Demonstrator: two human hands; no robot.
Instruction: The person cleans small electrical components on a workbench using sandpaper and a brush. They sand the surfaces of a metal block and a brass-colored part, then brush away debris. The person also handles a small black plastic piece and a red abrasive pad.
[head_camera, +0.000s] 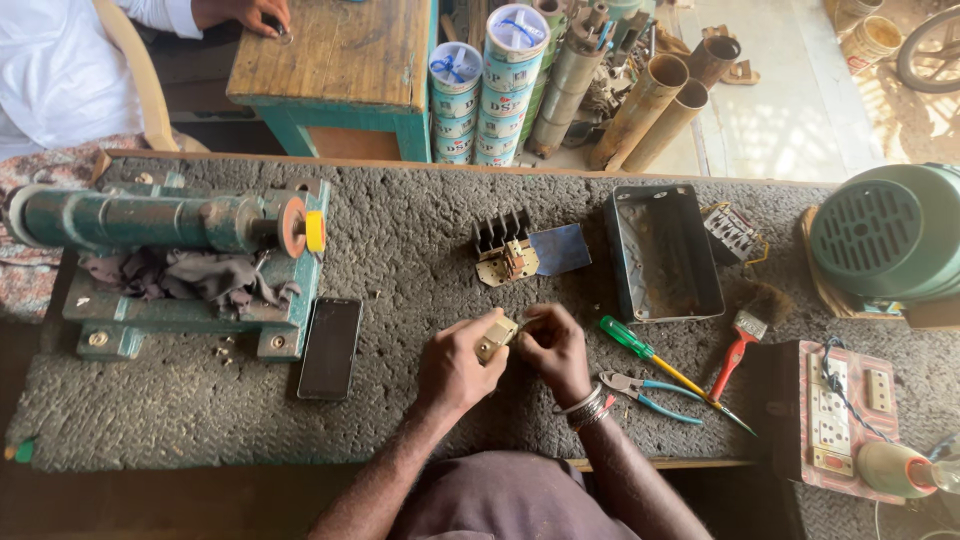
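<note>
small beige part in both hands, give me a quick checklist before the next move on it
1. Grip on the small beige part: left hand and right hand both pinch it above the bench mat. Ok.
2. Screwdriver close by: lies just beside the right hand, green handle toward it. Ok.
3. Pliers close by: on the mat by the right wrist. Ok.
4. Phone clear of the work: flat on the mat, apart from the left hand. Ok.
5. Condition of the part's terminals or screws: too small to see. Cannot tell.
6. Black metal box contents: nothing clearly visible inside. Cannot tell.
</note>
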